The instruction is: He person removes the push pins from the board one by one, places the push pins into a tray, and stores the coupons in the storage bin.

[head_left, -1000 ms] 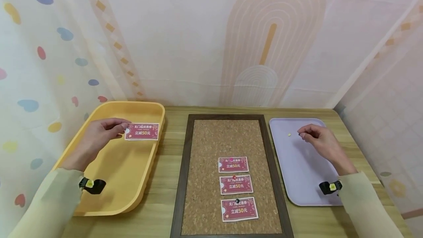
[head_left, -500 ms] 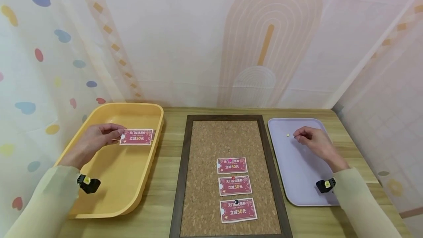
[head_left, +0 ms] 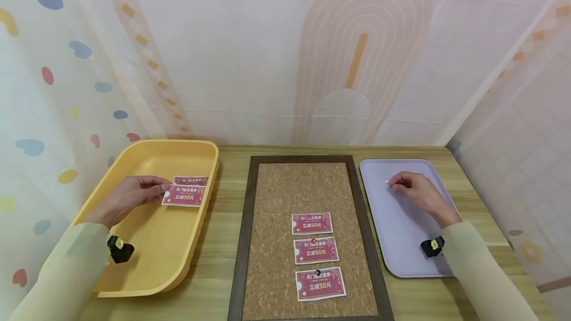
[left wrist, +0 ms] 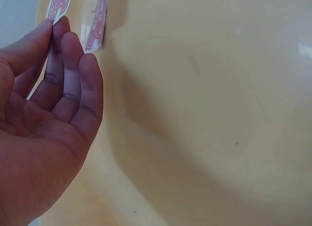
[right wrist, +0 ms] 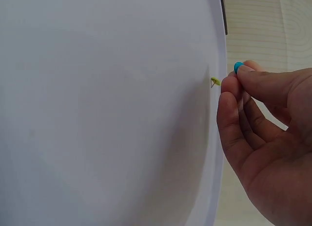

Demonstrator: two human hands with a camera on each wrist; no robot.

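Note:
My left hand [head_left: 133, 195] pinches a red-and-white coupon [head_left: 184, 196] by its left end, over the yellow bin [head_left: 149, 256]. Just behind it, a second coupon [head_left: 191, 180] shows in the bin, partly covered by the held one. Over the lilac tray [head_left: 403, 256], my right hand [head_left: 419, 192] has a blue thumbtack [right wrist: 238, 67] between thumb and fingertip; its head shows in the right wrist view. A yellow thumbtack [right wrist: 216, 81] lies on the tray close to those fingertips, its point visible.
Between bin and tray lies a framed corkboard [head_left: 303, 185]. Three coupons are stacked in a column on its lower part: one with a pink tack [head_left: 309, 217], one with a red tack [head_left: 314, 240], one with a black tack [head_left: 318, 272]. A printed curtain [head_left: 250, 53] hangs behind.
My left hand has lowered with its coupon, and the coupon behind it has come into view. My right hand has moved left, up to the yellow thumbtack. The head view has shifted slightly.

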